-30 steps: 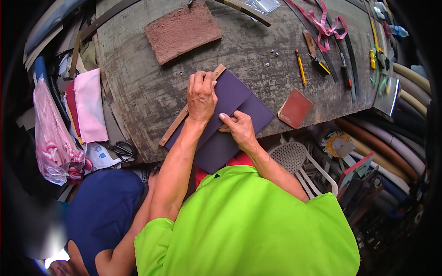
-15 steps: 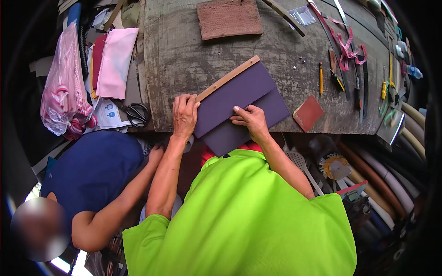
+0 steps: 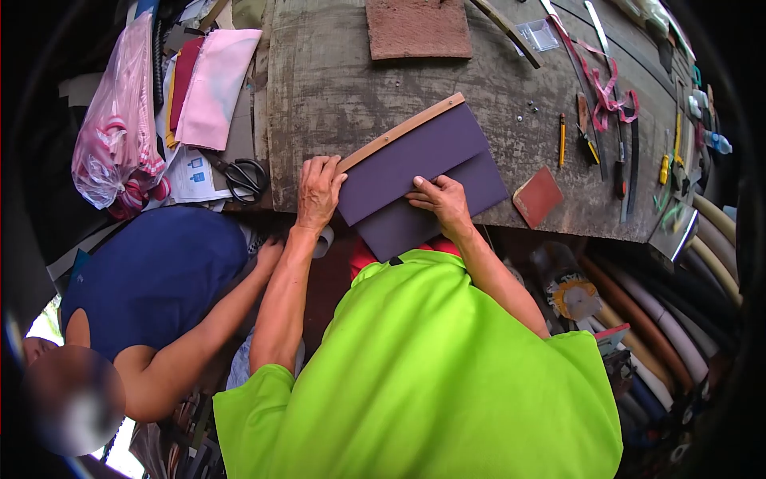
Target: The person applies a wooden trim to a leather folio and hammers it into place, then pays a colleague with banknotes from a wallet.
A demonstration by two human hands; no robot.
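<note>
A dark purple folded piece (image 3: 431,164), which looks like leather or stiff cloth, lies tilted over the table's front edge. A flap overlaps its lower part. Along its upper edge runs a light wooden strip (image 3: 401,134) with small round metal fasteners. My left hand (image 3: 317,195) is closed over the strip's left end, at the piece's corner. My right hand (image 3: 447,203) rests on the middle of the piece, thumb and curled fingers gripping at the flap's edge. What lies under its fingertips is hidden.
On the worn wooden table (image 3: 319,104) are a brown slab (image 3: 419,30), a reddish square (image 3: 538,197), a yellow pencil (image 3: 562,140), a cutter (image 3: 589,142) and pink ribbon (image 3: 608,96). Black-handled scissors (image 3: 246,177) lie left. A person in blue (image 3: 159,279) bends close on my left.
The whole view has shifted slightly, the table moving up and right in it. Both hands keep about the same places on the purple piece. The person at left leans a little differently.
</note>
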